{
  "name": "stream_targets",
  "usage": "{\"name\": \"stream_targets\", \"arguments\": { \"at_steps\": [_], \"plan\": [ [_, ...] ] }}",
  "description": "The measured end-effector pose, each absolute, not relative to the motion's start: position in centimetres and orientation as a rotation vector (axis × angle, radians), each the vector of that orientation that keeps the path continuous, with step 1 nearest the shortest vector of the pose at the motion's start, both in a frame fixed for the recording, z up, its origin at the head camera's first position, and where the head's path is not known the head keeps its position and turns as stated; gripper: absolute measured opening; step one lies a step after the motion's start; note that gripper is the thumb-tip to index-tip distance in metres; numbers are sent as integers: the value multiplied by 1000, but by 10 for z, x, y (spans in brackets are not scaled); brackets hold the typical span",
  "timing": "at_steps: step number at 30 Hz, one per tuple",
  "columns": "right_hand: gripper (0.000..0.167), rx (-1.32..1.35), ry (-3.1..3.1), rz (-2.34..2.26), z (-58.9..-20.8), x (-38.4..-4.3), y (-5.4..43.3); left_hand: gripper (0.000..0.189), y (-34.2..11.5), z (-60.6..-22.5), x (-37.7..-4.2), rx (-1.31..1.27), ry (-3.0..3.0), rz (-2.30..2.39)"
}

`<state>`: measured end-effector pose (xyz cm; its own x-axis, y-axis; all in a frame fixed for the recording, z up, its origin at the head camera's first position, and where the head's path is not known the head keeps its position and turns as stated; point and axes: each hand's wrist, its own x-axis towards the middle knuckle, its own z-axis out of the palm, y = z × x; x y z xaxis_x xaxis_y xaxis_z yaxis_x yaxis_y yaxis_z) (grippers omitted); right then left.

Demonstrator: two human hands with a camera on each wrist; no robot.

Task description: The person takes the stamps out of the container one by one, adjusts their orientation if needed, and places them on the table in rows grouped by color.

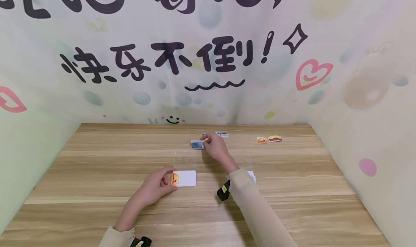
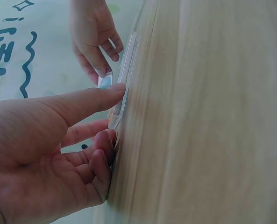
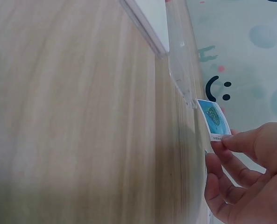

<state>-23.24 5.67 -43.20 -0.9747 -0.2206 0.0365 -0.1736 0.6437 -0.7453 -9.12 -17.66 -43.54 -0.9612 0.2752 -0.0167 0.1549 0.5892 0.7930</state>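
Note:
My right hand (image 1: 216, 146) pinches a small blue picture card (image 1: 196, 144) between thumb and fingertip at the card's right edge. In the right wrist view this picture card (image 3: 214, 120) has a white border and a green turtle-like figure. My left hand (image 1: 156, 185) grips a flat clear case (image 2: 122, 91) from its left side, thumb at the near edge, fingers at the far edge. White cards (image 1: 187, 178) lie in the case, with an orange picture card (image 1: 174, 178) at their left end. A transparent lid (image 1: 185, 160) extends behind them.
Two orange-toned picture cards (image 1: 275, 138) lie at the back right of the wooden table (image 1: 97, 174). Another small card (image 1: 222, 134) lies near the wall, beside one partly hidden by my right hand. A white stack (image 1: 251, 175) shows past my right sleeve.

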Motion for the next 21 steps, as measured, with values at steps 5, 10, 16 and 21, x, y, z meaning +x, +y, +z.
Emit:
{"name": "stream_targets", "arguments": {
  "at_steps": [5, 10, 16, 21],
  "plan": [
    [14, -322, 2788, -1262, -432, -234, 57, 57, -176, -436, -91, 365, 2664, 1326],
    [13, -330, 2796, -1273, -433, -236, 57, 57, -176, -435, -91, 369, 2663, 1331],
    [12, -321, 2817, -1272, -437, -239, 56, 57, -176, -435, -91, 362, 2660, 1334],
    [12, -308, 2808, -1268, -437, -242, 55, 58, -177, -435, -91, 357, 2663, 1336]
  ]
}}
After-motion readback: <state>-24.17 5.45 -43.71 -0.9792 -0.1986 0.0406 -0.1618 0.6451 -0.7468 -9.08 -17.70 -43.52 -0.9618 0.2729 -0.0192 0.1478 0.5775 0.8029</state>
